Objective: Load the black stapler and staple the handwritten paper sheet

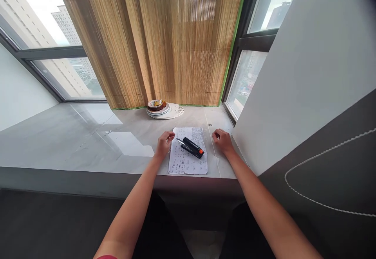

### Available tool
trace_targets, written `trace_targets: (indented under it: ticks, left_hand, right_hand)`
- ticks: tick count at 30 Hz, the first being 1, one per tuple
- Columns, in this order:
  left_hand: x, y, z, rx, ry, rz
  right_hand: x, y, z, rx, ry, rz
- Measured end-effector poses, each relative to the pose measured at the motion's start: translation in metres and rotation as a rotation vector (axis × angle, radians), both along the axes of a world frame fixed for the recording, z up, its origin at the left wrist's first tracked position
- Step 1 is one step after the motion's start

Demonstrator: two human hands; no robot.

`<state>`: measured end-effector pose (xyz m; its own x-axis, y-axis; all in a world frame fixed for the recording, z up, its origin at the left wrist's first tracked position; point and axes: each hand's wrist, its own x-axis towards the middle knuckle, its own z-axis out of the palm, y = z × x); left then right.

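Observation:
On the pale windowsill lies a creased white sheet of paper (188, 165) covered in handwriting. A black stapler (193, 147) with an orange-red mark at its near end rests slantwise on top of the sheet, its metal part pointing to the upper left. Just off the paper's left edge is my left hand (165, 143), empty, with fingers loosely bent and a little apart. To the right of the sheet, my right hand (222, 139) rests on the sill with its fingers curled in and nothing visible in them. Neither hand touches the stapler.
A stack of plates (158, 110) stands at the back of the sill (73, 145), beneath a hanging bamboo blind (164, 47). Windows flank the blind. A white wall (293, 67) rises close on the right, and a beaded cord (311, 200) hangs beside it.

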<state>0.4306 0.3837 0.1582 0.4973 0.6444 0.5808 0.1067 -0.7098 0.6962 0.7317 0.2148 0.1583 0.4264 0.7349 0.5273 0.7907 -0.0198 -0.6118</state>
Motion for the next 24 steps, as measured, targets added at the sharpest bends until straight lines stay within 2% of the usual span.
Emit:
trace_targets:
  ticks: [3, 5, 8, 10, 14, 18, 24]
  left_hand:
    - [0.002, -0.009, 0.004, 0.103, 0.078, -0.110]
    - [0.004, -0.012, 0.007, 0.144, 0.115, -0.131]
    - [0.004, -0.012, 0.009, 0.154, 0.102, -0.099]
    - [0.002, -0.011, 0.009, 0.154, 0.084, -0.099]
    - [0.000, -0.011, 0.005, 0.147, 0.087, -0.136]
    - [-0.002, -0.014, 0.007, 0.139, 0.129, -0.137]
    - [0.001, -0.016, 0.014, 0.112, 0.243, -0.240]
  right_hand:
    - [-0.023, -0.003, 0.007, 0.103, 0.077, 0.113]
    - [-0.045, -0.002, 0.011, 0.129, 0.124, 0.224]
    - [-0.074, 0.000, 0.012, 0.039, 0.043, 0.420]
    - [-0.086, 0.002, 0.010, -0.049, -0.035, 0.477]
    - [-0.091, -0.002, 0.005, -0.128, -0.093, 0.470]
    - [-0.088, -0.008, 0.008, -0.061, -0.121, 0.487]
    - [-0.086, -0.010, 0.012, -0.024, -0.108, 0.453]
